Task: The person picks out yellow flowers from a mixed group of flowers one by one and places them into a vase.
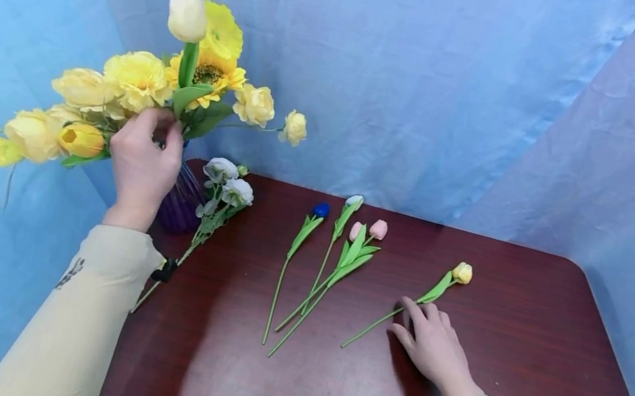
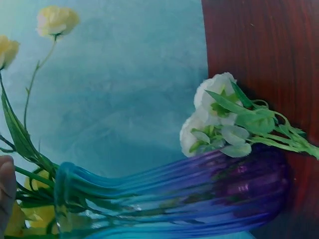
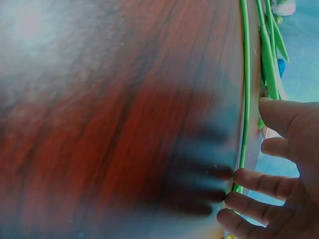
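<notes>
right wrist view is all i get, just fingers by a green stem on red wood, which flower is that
Observer: The right hand touches the stem of a yellow tulip lying on the table.
Operator: anything else lying there
Observer: Yes: a blue tulip, a white-tipped tulip, two pink tulips and a white rose sprig.
Operator: where's the other hand
Observer: The left hand is at the stems of a yellow bouquet standing in a purple ribbed vase.
</notes>
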`<state>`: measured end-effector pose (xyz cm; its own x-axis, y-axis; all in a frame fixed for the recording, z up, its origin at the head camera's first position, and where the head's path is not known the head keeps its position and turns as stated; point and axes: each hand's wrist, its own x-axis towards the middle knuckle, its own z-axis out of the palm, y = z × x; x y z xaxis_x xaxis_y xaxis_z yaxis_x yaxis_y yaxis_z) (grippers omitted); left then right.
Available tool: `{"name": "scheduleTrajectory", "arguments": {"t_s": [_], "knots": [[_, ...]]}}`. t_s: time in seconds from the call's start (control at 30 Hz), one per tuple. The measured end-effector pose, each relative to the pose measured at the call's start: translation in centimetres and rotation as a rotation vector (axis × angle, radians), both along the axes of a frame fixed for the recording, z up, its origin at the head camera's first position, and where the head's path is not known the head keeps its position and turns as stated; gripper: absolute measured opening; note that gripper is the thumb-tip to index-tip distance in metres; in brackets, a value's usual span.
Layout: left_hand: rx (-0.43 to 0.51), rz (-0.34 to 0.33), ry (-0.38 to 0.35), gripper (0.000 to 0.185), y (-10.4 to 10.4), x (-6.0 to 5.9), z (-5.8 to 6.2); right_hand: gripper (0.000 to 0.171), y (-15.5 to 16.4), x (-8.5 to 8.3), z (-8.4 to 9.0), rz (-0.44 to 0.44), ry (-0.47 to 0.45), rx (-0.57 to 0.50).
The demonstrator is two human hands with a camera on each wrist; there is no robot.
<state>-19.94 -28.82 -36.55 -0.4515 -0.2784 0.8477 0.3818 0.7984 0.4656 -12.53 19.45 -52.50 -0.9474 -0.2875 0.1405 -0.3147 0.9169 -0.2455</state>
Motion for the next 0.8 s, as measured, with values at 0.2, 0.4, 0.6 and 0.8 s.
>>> {"name": "scheduleTrajectory", "arguments": {"t_s": [0.2,0.4,0.6,0.8], "knots": [[0.031,0.084,-0.175,0.017,-0.5,0.1,-0.5,0.042,-0.5,-0.6,0.2,-0.018,0.011,0.027],[0.037,0.137,-0.315,0.020,-0.7,0.5,-1.1,0.018,-0.6,-1.1,0.3,-0.053,0.028,0.023],[0.041,0.154,-0.418,0.020,-0.9,0.8,-1.7,0.012,-0.3,-1.2,0.9,-0.197,-0.162,-0.050],[0.053,0.172,-0.538,0.030,-1.2,1.0,-1.8,0.024,0.2,-1.6,1.5,-0.361,-0.325,-0.085]]}}
